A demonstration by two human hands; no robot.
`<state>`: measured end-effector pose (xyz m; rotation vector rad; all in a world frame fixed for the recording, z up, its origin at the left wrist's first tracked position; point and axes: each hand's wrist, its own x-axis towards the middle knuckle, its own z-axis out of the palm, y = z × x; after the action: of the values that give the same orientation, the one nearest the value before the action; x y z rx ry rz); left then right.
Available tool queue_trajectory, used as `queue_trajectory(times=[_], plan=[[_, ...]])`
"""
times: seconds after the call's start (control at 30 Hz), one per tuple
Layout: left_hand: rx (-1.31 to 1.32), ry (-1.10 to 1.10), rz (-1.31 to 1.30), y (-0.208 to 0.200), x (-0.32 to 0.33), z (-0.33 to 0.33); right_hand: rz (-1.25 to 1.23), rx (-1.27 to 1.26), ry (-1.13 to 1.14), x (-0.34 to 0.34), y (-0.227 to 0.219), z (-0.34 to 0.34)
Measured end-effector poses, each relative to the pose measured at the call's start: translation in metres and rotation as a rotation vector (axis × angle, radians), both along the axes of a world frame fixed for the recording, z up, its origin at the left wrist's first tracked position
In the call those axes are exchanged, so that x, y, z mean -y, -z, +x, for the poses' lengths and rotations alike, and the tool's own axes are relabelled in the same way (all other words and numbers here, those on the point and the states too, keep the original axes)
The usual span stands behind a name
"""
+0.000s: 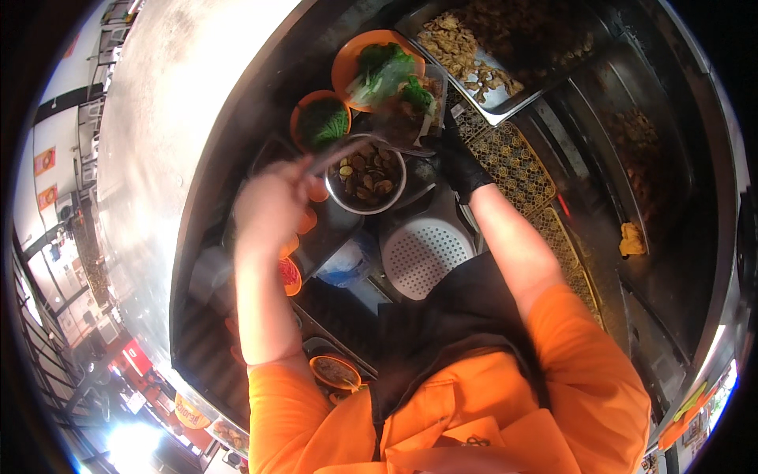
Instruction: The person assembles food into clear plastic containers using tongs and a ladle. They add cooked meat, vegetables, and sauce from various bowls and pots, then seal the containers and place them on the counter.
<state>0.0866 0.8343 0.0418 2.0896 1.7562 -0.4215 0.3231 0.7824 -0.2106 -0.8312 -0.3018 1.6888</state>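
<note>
My bare left hand (276, 197), smeared by motion, grips a long utensil (339, 156). That utensil reaches right over a round metal pot (365, 210) of brown sliced food; its kind is too blurred to tell. My right hand (459, 164), in a black glove, is closed on the near edge of a see-through container (438, 83) holding dark food and green leaves. Behind the container is an orange bowl (339, 67) of leafy greens. A smaller orange bowl (298, 110) of chopped greens stands to its left.
At the upper right, a metal tray (499, 114) holds browned meat pieces. Patterned yellow-black mats (513, 162) lie beside my right arm. Nearer me are a perforated white round lid or strainer (426, 257) and an orange bowl (335, 371). A pale curved counter (158, 158) borders the left.
</note>
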Motion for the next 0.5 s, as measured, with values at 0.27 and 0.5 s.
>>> queue_trajectory(times=[0.27, 0.5], plan=[[-0.138, -0.204, -0.03, 0.157, -0.114, -0.01, -0.103, 0.057, 0.02, 0.026, -0.011, 0.024], [-0.116, -0.2, -0.028, 0.222, -0.121, 0.006, -0.165, 0.04, 0.01, 0.046, -0.016, 0.033]])
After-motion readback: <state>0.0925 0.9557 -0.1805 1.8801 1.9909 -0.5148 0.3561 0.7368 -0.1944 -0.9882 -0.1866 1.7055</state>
